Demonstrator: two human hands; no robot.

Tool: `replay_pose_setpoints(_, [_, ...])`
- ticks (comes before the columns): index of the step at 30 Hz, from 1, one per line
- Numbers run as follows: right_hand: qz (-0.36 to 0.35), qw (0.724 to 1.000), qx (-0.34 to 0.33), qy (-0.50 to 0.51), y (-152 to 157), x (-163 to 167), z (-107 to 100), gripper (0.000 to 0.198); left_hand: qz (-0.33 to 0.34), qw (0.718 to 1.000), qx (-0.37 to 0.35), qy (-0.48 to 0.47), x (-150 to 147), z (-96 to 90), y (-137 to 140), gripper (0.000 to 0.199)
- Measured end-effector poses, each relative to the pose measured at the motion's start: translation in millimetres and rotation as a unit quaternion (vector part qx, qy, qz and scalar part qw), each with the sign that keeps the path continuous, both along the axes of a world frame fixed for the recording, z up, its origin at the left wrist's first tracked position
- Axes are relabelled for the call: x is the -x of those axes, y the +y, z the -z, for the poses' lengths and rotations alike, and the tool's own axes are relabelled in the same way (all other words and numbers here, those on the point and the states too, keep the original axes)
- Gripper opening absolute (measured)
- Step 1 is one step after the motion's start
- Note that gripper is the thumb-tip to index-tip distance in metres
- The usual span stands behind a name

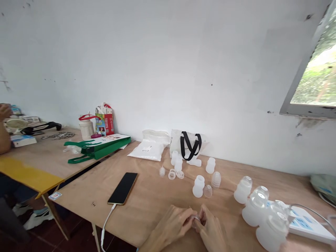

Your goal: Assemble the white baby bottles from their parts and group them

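Low over the front of the wooden table [154,190], my left hand [173,224] and my right hand [211,229] meet with fingertips pinched around a small translucent piece [195,217]. It looks like a bottle ring or nipple, but fingers cover most of it. Just beyond stand an open frosted baby bottle [198,186], a clear dome cap [208,191] and a capped piece [216,180]. Farther back are a loose nipple [162,171], two rings [172,174] and more bottle bodies [210,165]. Several assembled bottles [273,229] stand to the right of my hands.
A phone [123,188] with a white cable [106,222] lies at left. Along the wall sit a white package [147,149] and a bag with black handles [174,140]. A white box [306,222] is behind the assembled bottles. Another person's arm [4,131] shows at the left table.
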State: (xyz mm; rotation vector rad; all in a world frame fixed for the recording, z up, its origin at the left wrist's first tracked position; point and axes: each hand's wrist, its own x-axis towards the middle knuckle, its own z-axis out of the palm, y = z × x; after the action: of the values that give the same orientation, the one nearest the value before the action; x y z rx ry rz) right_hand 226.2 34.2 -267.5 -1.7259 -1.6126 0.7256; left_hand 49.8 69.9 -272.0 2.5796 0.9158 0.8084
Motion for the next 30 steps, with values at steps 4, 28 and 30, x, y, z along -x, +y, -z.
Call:
replay_pose_setpoints(4, [-0.004, 1.000, -0.006, -0.022, 2.0, -4.7, 7.7, 0.030, 0.013, 0.999, 0.028, -0.008, 0.8, -2.6, -2.5, 0.030])
replay_pose_setpoints(28, [-0.026, 0.995, -0.080, -0.048, 12.8, -17.1, 41.6, 0.041, -0.041, 0.972, 0.195, -0.126, -8.7, -4.8, -1.8, 0.010])
replay_pose_setpoints(30, [-0.028, 0.993, -0.094, -0.060, 15.6, -17.9, 47.6, 0.040, -0.046, 0.976, 0.185, -0.105, -7.7, -7.0, -3.2, 0.008])
